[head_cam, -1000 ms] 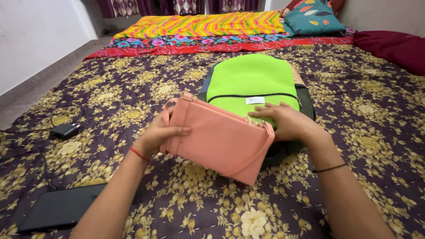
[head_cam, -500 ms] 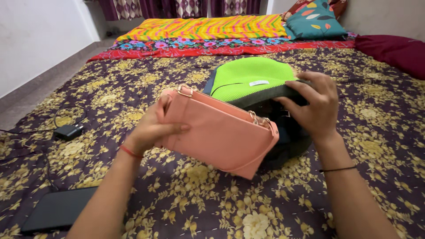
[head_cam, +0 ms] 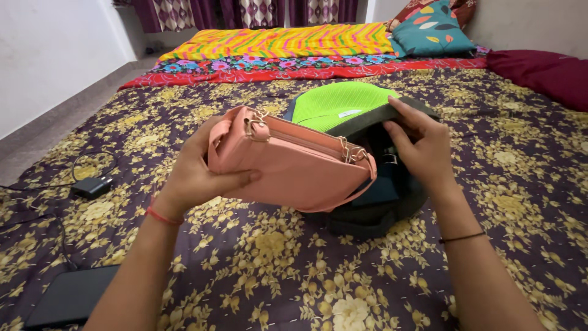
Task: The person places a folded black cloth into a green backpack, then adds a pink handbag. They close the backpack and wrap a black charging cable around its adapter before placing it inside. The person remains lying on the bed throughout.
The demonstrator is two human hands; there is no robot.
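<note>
My left hand grips the salmon-pink leather-look handbag with gold clasps at its left end, thumb across the front face and fingers wrapped behind, holding it tilted in the middle of the frame just above the bedspread. The bag's thin pink strap loops down at its right end. My right hand is closed on the dark grey upper rim of the lime-green and grey fabric backpack, fingers curled over the edge and pulling the opening wide; the backpack sits right of centre, directly behind the handbag, and the handbag's right end is at the mouth of that opening. Both rest over a dark purple bedspread printed with yellow flowers. At the left edge a black charger block with its cable lies on the spread, and a flat black rectangular case lies at lower left. A teal patterned cushion is at upper right.
</note>
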